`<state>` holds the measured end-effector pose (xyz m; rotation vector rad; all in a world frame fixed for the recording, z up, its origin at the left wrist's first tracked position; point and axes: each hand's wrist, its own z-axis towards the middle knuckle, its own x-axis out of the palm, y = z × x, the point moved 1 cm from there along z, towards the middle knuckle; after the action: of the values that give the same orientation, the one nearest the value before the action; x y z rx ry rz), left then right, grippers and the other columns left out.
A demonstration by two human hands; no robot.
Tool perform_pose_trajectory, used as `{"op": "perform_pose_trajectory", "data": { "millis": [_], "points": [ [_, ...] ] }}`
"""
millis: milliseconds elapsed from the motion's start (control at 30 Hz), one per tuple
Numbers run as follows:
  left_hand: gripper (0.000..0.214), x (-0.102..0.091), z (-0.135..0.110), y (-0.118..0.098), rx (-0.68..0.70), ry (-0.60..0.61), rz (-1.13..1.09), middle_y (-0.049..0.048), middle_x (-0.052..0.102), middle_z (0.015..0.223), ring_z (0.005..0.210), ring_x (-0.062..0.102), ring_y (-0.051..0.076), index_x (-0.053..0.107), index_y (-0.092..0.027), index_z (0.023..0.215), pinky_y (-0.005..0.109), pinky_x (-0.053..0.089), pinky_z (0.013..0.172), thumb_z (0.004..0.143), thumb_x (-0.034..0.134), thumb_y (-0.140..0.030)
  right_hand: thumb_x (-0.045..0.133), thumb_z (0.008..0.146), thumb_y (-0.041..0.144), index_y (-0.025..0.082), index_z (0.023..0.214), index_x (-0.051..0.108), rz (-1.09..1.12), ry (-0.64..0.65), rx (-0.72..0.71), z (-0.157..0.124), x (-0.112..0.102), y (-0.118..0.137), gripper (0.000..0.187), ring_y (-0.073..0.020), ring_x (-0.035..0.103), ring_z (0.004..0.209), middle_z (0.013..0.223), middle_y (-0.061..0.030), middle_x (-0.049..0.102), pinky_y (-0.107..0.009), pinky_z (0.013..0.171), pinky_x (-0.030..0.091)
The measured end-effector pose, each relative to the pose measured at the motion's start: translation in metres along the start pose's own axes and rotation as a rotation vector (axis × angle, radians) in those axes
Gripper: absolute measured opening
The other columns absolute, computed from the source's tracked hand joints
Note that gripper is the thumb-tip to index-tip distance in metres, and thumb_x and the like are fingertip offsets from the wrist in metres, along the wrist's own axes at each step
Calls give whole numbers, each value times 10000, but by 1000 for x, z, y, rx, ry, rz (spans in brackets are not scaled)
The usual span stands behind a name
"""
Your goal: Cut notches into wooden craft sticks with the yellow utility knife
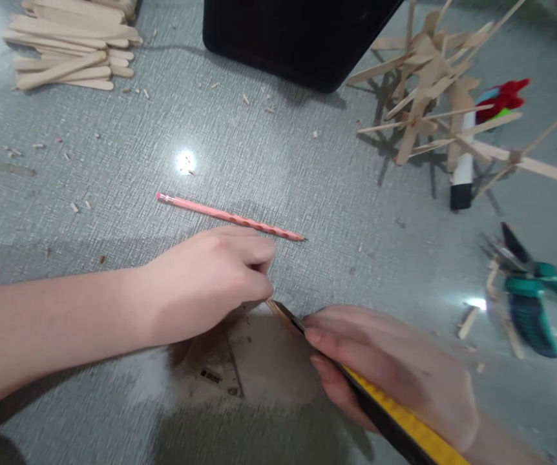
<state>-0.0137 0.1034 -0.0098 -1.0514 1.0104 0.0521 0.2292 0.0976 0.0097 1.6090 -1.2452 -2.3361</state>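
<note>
Pinching the wooden stick (280, 314) by its far end in the left hand (220, 271), clasping the knife (389, 405) in the right hand (404, 371), laying the blade (290, 316) along its length (slanting from left fingertips toward right hand).

The left forearm (70, 326), left hand (205, 278) and right hand (404, 365) are all bare.

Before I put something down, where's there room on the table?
Mostly bare, just specks: between the pink pencil and green pliers. Some room, with scraps, between pencil and black object. Crowded: around the craft-stick model and utility knife.
</note>
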Motion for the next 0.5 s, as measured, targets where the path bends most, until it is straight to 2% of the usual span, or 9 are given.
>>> {"op": "perform_pose_trajectory", "data": {
  "millis": [100, 233, 333, 367, 433, 500],
  "points": [
    [374, 3, -1, 3, 25, -19, 0, 36, 621, 819, 740, 511, 150, 727, -176, 794, 292, 379, 678, 892, 401, -19, 525, 840, 57, 318, 1281, 468, 12, 7, -4, 1, 0, 1, 516, -190, 741, 696, 837, -1, 776, -342, 672, 607],
    [387, 4, 0, 4, 29, -41, 8, 37, 622, 802, 742, 518, 154, 725, -175, 787, 303, 381, 680, 916, 392, -25, 490, 896, 46, 368, 1322, 462, 73, 41, 32, -3, 1, 0, 535, -182, 717, 644, 745, 55, 748, -341, 666, 590],
    [377, 5, 0, 4, 50, -46, 7, 38, 613, 791, 733, 519, 158, 716, -167, 780, 310, 381, 675, 924, 396, -29, 482, 941, 59, 374, 1312, 508, 122, 96, 65, -11, 2, -3, 487, -174, 707, 657, 720, 66, 732, -341, 733, 589],
    [372, 5, 0, 3, 57, -48, 10, 38, 609, 788, 731, 518, 161, 712, -166, 780, 312, 382, 676, 929, 397, -33, 487, 955, 81, 360, 1261, 555, 149, 124, 77, -12, 2, -4, 420, -171, 702, 664, 724, 61, 733, -339, 751, 589],
    [375, 5, 0, 3, 69, -54, 21, 37, 601, 781, 728, 512, 165, 710, -164, 786, 314, 382, 680, 941, 392, -38, 476, 992, 162, 319, 1031, 647, 205, 178, 107, -12, 2, -6, 235, -169, 684, 654, 693, 45, 717, -333, 753, 588],
    [382, 5, 0, 3, 70, -62, 30, 37, 597, 776, 727, 503, 164, 715, -161, 793, 311, 381, 683, 947, 388, -38, 430, 1031, 260, 283, 745, 610, 266, 250, 184, -9, 0, -6, 339, -170, 664, 627, 615, 20, 672, -319, 711, 583]
  ]
}}
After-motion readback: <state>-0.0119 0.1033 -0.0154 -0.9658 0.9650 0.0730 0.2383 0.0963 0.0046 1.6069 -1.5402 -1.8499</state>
